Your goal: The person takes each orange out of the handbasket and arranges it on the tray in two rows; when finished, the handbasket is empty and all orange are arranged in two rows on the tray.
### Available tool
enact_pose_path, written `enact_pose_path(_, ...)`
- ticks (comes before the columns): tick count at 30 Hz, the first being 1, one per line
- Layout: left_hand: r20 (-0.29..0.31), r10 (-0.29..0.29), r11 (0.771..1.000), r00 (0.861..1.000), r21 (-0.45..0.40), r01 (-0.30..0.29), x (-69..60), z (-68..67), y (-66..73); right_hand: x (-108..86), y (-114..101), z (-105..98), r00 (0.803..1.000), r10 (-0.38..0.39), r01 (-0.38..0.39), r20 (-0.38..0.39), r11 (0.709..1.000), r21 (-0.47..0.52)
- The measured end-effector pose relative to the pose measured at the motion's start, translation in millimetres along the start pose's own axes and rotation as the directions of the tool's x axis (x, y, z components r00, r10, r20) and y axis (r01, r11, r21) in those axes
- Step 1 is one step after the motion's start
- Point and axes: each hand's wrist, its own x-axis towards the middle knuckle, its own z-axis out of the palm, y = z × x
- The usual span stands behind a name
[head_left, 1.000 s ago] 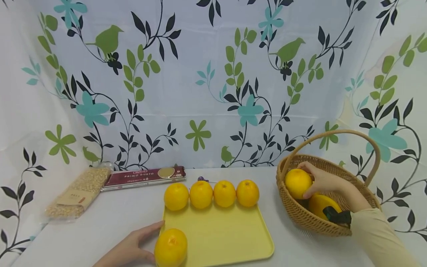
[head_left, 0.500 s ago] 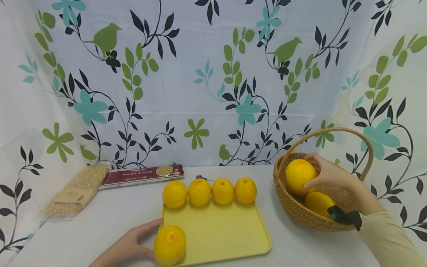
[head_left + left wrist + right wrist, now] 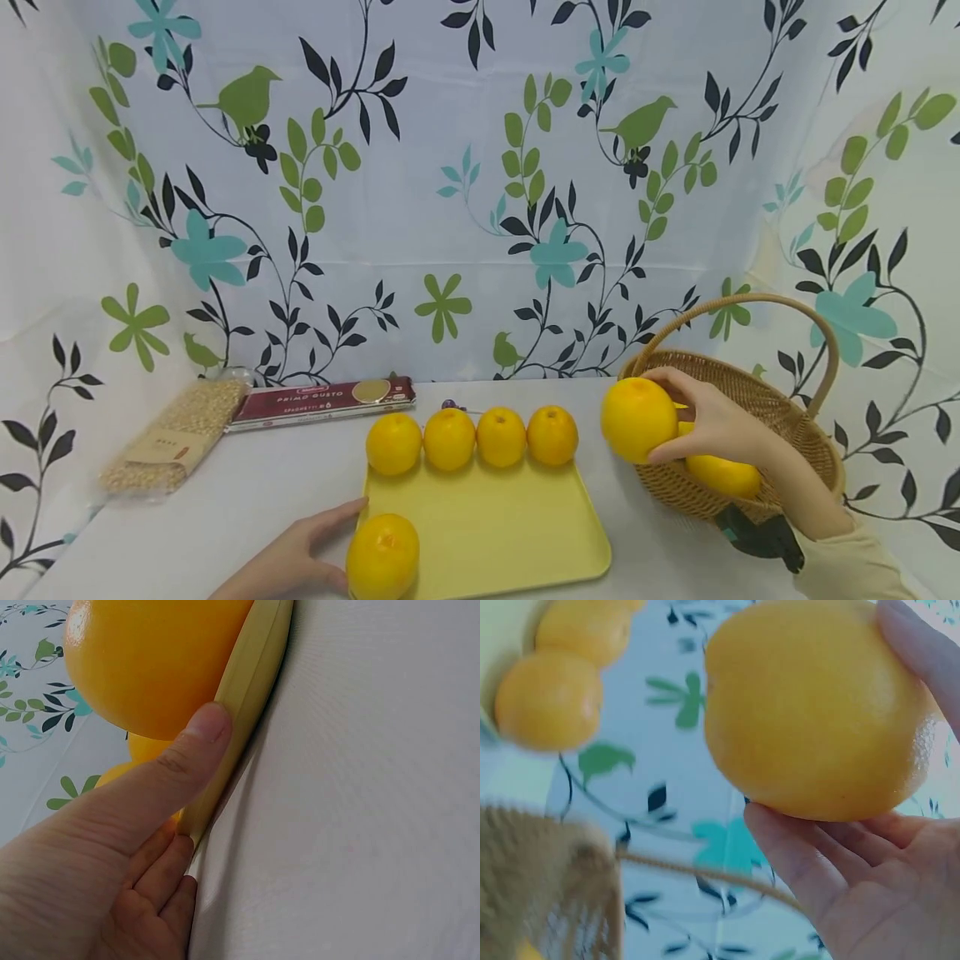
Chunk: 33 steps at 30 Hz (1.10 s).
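Note:
My right hand (image 3: 708, 421) grips a large yellow-orange grapefruit (image 3: 639, 420) between thumb and fingers, held up in front of the wicker basket's (image 3: 787, 408) left rim. In the right wrist view, the grapefruit (image 3: 817, 712) fills much of the upper right. A similar grapefruit (image 3: 383, 557) sits at the near left corner of the yellow tray (image 3: 495, 525). Beside it, my left hand (image 3: 296, 550) touches the tray's left edge. The left wrist view shows the thumb (image 3: 208, 724) against the tray's side (image 3: 251, 682), with fingertips lower along it. Several oranges (image 3: 501, 437) line the tray's far edge.
More yellow fruit (image 3: 723, 477) lies in the basket, partly hidden by the right hand. A red spaghetti packet (image 3: 322, 403) and a bag of pale grains or beans (image 3: 180, 433) lie at the back left. A patterned cloth (image 3: 480, 208) hangs behind the white table.
My right hand has lifted the grapefruit out of the basket and carried it left past the rim. The left hand stays at the tray's edge.

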Motion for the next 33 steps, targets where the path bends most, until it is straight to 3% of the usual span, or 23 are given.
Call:
enact_pose_path(3, -0.001, 0.036, 0.999, 0.999, 0.034, -0.036, 0.9, -1.3, 0.4, 5.9, -5, 14, 0.999, -0.037, 0.036, 0.012, 0.997, 0.073)
enact_pose_path(7, 0.010, 0.051, 0.998, 0.999, 0.020, -0.051, 0.7, -1.6, 2.2, 15.1, -12, 34, 0.995, -0.089, 0.083, 0.038, 0.987, 0.137)
enact_pose_path(16, 0.013, 0.000, 1.000, 1.000, -0.021, 0.001, -0.9, -0.8, 3.4, 36.3, -26, 73, 0.980, -0.193, 0.177, 0.048, 0.957, 0.228)
enact_pose_path(21, 0.019, 0.014, 0.999, 1.000, -0.036, -0.013, -2.0, -1.4, 2.5, 44.8, -31, 90, 0.971, -0.214, 0.176, 0.102, 0.939, 0.297)
enact_pose_path(33, 0.018, 0.013, 0.999, 1.000, -0.039, -0.013, -1.5, -1.9, 3.4, 50.6, -34, 129, 0.964, -0.230, 0.161, 0.133, 0.905, 0.395)
